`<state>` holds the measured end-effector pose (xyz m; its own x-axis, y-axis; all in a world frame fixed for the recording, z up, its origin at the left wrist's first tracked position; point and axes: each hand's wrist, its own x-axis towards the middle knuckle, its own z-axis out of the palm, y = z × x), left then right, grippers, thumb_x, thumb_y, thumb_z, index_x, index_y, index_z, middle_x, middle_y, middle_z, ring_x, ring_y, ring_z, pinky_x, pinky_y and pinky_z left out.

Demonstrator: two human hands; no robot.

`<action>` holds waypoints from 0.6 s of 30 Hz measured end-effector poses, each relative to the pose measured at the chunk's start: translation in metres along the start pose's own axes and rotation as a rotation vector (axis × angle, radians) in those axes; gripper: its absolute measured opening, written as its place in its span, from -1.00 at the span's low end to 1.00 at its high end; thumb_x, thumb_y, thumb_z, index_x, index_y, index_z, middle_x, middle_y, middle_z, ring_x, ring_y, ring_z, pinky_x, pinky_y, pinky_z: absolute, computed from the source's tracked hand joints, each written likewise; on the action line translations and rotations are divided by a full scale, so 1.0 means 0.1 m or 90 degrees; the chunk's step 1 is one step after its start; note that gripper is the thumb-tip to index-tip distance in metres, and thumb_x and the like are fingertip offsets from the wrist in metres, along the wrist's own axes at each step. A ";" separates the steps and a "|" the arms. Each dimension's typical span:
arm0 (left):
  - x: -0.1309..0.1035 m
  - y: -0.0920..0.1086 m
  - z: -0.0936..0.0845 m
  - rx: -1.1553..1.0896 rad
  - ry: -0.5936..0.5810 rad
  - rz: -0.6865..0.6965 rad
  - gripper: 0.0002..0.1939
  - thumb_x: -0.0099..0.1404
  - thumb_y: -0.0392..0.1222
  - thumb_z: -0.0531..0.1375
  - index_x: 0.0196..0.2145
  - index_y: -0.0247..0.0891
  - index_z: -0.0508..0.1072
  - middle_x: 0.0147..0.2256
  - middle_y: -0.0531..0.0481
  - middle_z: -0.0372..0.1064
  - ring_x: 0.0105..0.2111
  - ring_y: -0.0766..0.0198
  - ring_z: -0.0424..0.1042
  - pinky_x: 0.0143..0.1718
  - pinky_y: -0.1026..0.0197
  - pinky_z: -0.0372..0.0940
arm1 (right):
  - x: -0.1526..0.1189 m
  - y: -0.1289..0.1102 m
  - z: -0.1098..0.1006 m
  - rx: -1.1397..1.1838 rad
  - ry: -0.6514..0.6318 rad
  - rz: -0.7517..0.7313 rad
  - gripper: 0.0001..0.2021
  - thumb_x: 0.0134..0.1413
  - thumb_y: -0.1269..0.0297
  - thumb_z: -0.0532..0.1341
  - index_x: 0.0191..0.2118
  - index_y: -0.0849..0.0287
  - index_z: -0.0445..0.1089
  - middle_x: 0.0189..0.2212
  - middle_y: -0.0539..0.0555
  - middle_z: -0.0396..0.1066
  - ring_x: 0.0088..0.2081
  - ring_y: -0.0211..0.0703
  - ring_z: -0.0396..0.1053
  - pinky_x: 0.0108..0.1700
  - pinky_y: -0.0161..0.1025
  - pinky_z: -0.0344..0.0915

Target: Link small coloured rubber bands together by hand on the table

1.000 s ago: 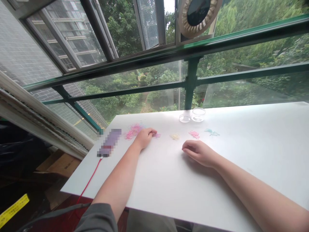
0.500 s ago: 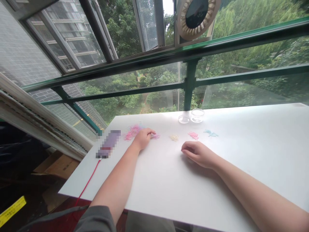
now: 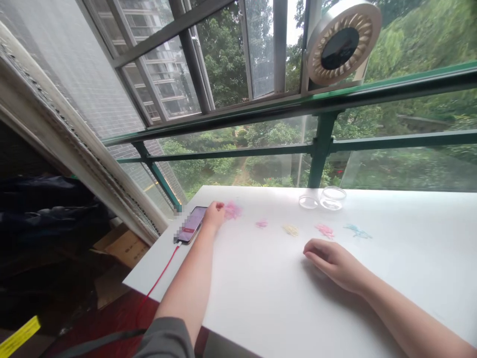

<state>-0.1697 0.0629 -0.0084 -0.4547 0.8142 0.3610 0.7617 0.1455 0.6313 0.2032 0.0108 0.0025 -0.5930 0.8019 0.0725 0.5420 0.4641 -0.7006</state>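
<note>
From my end, the white table (image 3: pixel 257 293) fills most of the view below the window. My right hand (image 3: pixel 331 258) rests on it half-curled, a hollow between thumb and fingers, nothing visible inside. My left hand (image 3: pixel 214 215) is at the edge of the mixed pile (image 3: pixel 233 211) of pink and purple strands; I can't tell whether its fingertips pinch any. The phone (image 3: pixel 192 226) lies just beside that hand. At the far edge, a clear jar (image 3: pixel 333 200) stands upright; I make out no strands in it. What looks like its lid (image 3: pixel 308 202) lies just beside it. Small piles run rightward: purple (image 3: pixel 261 224), cream (image 3: pixel 290 230), pink (image 3: pixel 325 231), blue (image 3: pixel 357 231). I judge each strand nearly weightless, soft, prone to tangling, best taken by one loose end between thumb and forefinger.
</note>
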 end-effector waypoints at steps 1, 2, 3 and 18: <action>-0.04 0.02 0.03 0.014 -0.031 0.016 -0.83 0.07 -0.30 0.14 -0.32 -0.29 0.43 -0.32 -0.12 0.45 -0.35 0.21 0.43 -0.24 0.16 0.31 | 0.00 0.00 0.00 -0.002 -0.001 0.000 -0.80 0.16 0.19 0.01 -0.38 0.12 0.31 -0.42 0.03 0.38 -0.39 -0.16 0.28 -0.34 -0.22 0.19; -0.07 0.05 0.06 0.030 -0.054 0.030 -0.81 0.03 -0.30 0.18 -0.32 -0.28 0.44 -0.30 -0.12 0.45 -0.31 0.19 0.42 -0.20 0.15 0.30 | 0.00 0.00 0.00 -0.005 -0.002 0.001 -0.80 0.16 0.19 0.01 -0.37 0.12 0.31 -0.42 0.04 0.38 -0.39 -0.16 0.28 -0.33 -0.22 0.19; -0.10 0.08 0.09 0.045 -0.070 0.043 -0.77 0.00 -0.29 0.21 -0.30 -0.27 0.45 -0.28 -0.13 0.44 -0.27 0.17 0.41 -0.16 0.14 0.29 | 0.00 0.00 -0.01 -0.007 -0.002 0.003 -0.80 0.16 0.19 0.01 -0.37 0.12 0.31 -0.42 0.04 0.38 -0.39 -0.16 0.29 -0.33 -0.22 0.19; -0.14 0.32 0.08 0.149 -0.002 0.090 -0.58 0.14 -0.03 0.17 -0.05 -0.16 0.40 -0.01 -0.12 0.28 0.01 0.04 0.25 0.08 0.07 0.12 | -0.02 -0.05 -0.03 -0.010 -0.013 0.022 -0.76 0.15 0.15 0.00 -0.36 0.14 0.32 -0.41 0.04 0.39 -0.39 -0.17 0.30 -0.31 -0.23 0.19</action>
<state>-0.1354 0.0611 0.0011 -0.3352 0.8376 0.4313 0.9034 0.1558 0.3995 0.2032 0.0080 0.0084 -0.5861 0.8095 0.0343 0.5714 0.4430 -0.6909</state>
